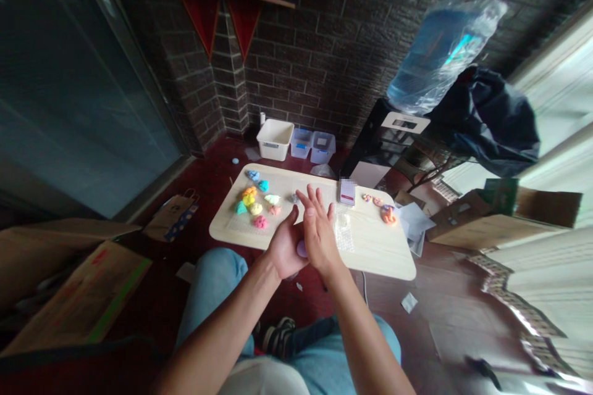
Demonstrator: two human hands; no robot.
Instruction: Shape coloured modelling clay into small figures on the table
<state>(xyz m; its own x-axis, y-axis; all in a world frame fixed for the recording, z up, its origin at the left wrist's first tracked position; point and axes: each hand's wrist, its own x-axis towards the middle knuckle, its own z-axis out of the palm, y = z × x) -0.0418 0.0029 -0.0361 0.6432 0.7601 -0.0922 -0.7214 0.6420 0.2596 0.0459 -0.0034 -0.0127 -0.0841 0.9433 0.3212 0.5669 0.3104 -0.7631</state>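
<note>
A lump of purple modelling clay [302, 249] is held between my two palms, above the front edge of the low table [393, 253]. Underneath, my left hand [286, 248] cups it with the palm turned up. My right hand [319, 231] presses on it from the other side, its fingers stretched out and slightly spread. Only a small edge of the clay shows. Beyond my hands, on the left of the table, lie several lumps of clay, including a pink lump [260, 222], a green lump [240, 207] and a blue lump [253, 174].
On the table's right lie a shaped orange piece [388, 216] and a white-and-purple box [347, 192]. Bubble wrap [343, 234] lies near my right hand. Behind stand a white bin [275, 141] and a water dispenser [370, 148]. Cardboard boxes [83, 296] flank both sides.
</note>
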